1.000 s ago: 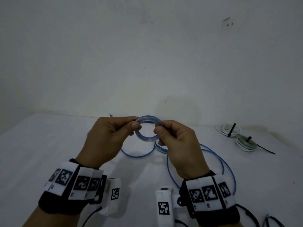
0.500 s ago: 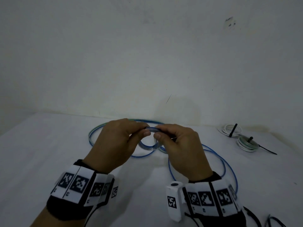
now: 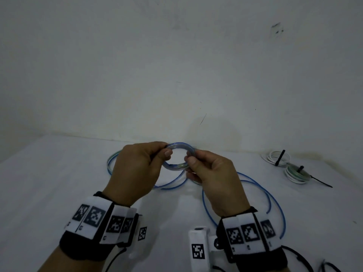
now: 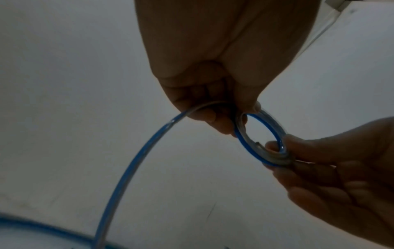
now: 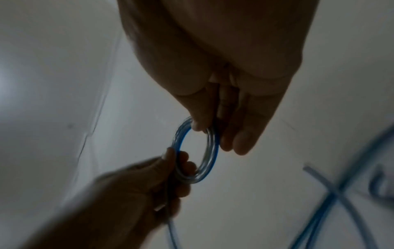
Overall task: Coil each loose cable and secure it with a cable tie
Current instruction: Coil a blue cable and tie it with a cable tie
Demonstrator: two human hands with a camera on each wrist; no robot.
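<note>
While the small blue coil has come back upright above the worktop, left hand and right hand each pinch its rim; the loose tail trailing right of it needs winding.

I see a flat white tabletop spreading beneath and to either side of the right hand. Beyond that hand rises a plain off-white wall, with a thin dark scratch just above it (and a smudged grey scuff higher, off to its right).
</note>
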